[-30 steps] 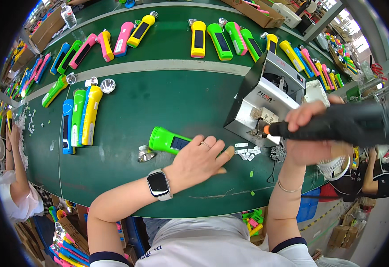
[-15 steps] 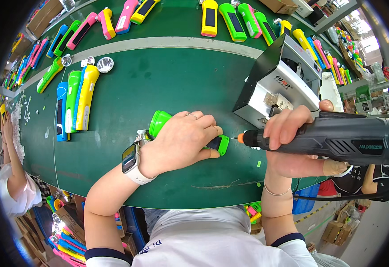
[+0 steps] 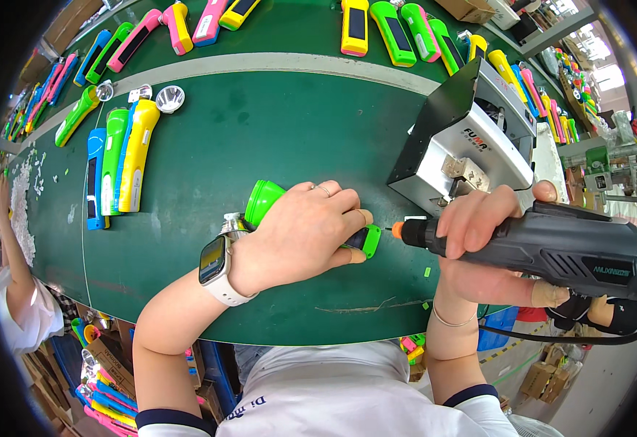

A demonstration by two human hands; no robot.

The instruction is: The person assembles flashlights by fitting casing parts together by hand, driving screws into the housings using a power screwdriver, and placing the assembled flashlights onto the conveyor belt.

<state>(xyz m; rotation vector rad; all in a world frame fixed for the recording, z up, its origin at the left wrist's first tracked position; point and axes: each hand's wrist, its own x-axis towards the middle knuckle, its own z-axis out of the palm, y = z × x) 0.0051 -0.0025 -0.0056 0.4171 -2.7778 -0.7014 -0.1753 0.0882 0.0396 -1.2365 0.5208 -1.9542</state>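
Observation:
My left hand [image 3: 307, 229] is wrapped over a green flashlight [image 3: 263, 200], pressing it against the green table. The wide head sticks out on the left and the narrow tail end on the right; the hand covers its middle. A silvery reflector piece [image 3: 235, 222] shows beside my left wrist. My right hand [image 3: 487, 240] grips a black electric screwdriver [image 3: 580, 247] held level, its orange-collared tip pointing left. The bit reaches the flashlight's tail end; whether it touches a screw is too small to tell.
A silver-and-black screw feeder machine [image 3: 471, 138] stands just beyond my right hand. Several flashlights [image 3: 138, 156] lie together at the left, with a loose reflector [image 3: 170, 99]. More flashlights line the far shelf [image 3: 260, 63]. A power cable [image 3: 580, 339] hangs at the right. Another person's arm [image 3: 18, 247] shows at far left.
The screwdriver has come closer to the flashlight's tail end, its bit now at the edge. My left hand keeps its hold. The view has shifted slightly.

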